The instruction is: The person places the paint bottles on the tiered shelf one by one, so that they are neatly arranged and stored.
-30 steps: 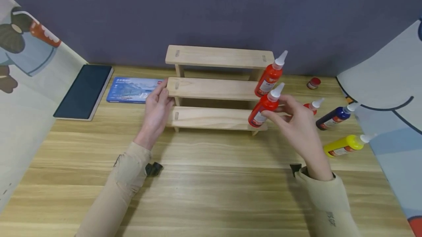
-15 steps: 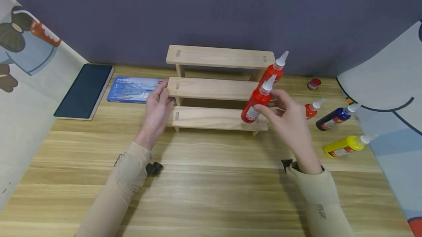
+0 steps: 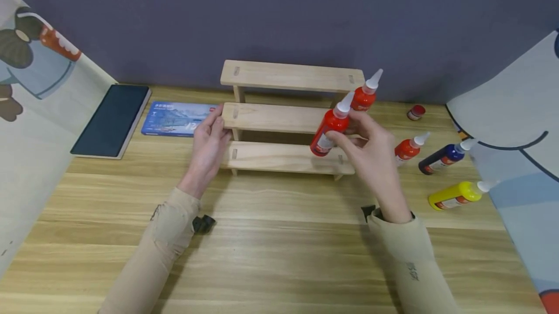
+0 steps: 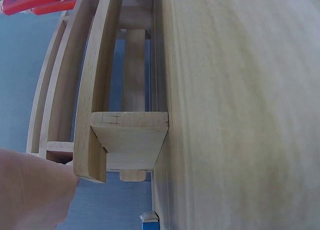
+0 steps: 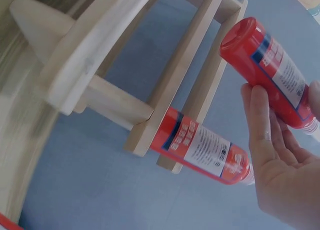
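A three-tier wooden shelf stand (image 3: pixel 279 116) is at the centre of the head view. My left hand (image 3: pixel 208 151) grips the left end of its middle tier; some fingers are hidden behind the wood. My right hand (image 3: pixel 371 149) pinches a red paint bottle (image 3: pixel 328 132) with a white nozzle cap between thumb and fingers. That bottle is tilted in front of the middle tier, and the right wrist view shows its base off the boards. A second red paint bottle (image 5: pixel 200 150) stands on the right end of the middle tier, partly behind my right hand in the head view.
Right of the stand are another red bottle (image 3: pixel 407 150), a dark blue bottle (image 3: pixel 442 158), a yellow bottle (image 3: pixel 455 194) and a small red jar (image 3: pixel 416 112). On the left lie a blue box (image 3: pixel 174 119) and a dark-covered book (image 3: pixel 112 120). A dark wall (image 3: pixel 279 13) rises behind.
My right hand has carried the red paint bottle leftward and slightly up along the stand, uncovering the red bottle on the table. My left hand stays at the middle tier.
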A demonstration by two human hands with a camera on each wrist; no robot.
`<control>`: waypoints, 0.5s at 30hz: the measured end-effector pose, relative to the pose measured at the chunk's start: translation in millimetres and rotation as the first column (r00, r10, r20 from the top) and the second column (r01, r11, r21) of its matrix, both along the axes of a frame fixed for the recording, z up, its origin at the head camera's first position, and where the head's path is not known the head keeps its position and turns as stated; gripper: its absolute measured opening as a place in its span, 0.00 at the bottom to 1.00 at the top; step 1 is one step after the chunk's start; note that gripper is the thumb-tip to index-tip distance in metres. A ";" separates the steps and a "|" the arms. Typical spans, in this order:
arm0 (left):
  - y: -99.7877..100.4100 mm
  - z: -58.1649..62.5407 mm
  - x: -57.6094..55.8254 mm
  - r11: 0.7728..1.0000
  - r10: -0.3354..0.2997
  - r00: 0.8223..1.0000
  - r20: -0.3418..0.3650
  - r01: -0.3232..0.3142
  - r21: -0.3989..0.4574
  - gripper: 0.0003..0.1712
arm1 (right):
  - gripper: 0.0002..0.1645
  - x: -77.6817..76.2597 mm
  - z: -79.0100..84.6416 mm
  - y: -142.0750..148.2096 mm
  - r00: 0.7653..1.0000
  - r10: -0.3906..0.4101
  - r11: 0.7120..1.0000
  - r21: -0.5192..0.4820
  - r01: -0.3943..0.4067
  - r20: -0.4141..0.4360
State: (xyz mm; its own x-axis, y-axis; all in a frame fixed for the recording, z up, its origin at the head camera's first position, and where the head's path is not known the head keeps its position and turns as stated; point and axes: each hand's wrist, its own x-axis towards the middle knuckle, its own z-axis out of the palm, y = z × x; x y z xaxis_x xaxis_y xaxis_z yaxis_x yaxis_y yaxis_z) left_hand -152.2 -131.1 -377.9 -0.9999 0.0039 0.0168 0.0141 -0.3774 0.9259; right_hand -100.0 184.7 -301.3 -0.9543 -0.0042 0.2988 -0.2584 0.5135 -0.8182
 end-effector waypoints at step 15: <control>1.3 0.7 1.0 1.000 0.002 1.000 0.006 -0.002 -0.001 0.30 | 0.29 -20.5 -3.4 -22.5 0.992 0.019 0.999 -0.025 -0.022 -0.127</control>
